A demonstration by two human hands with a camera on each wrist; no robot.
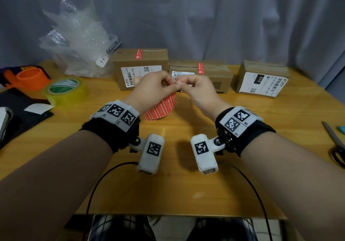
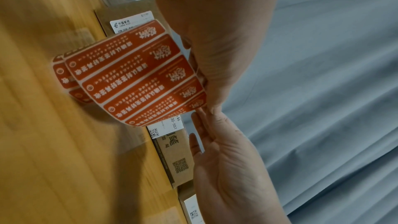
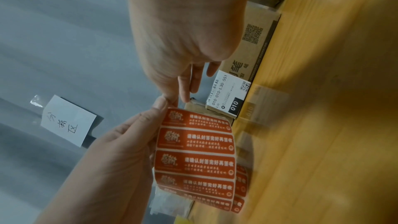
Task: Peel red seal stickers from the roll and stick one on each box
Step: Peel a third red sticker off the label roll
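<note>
Over table [image 1: 186, 184], hands pinching sticker strip [image 1: 164, 108]

Head view: dim, soft, even light from above; cool cast on grey curtain [image 1: 224, 17]. Soft shadows on table [image 1: 177, 194] beneath wrist cameras. Mild glare on tape roll [image 1: 65, 89] far left. Wide-angle bending at edges. Wrist views: wood smeared by blur, sticker roll [image 2: 133, 77] fairly sharp, palms close and soft, strong distortion.

far left of the grip lie yellow tape [image 1: 65, 89], an orange dispenser [image 1: 29, 79] and bubble wrap [image 1: 80, 41]; scissors [image 1: 335, 143] far right.
</note>
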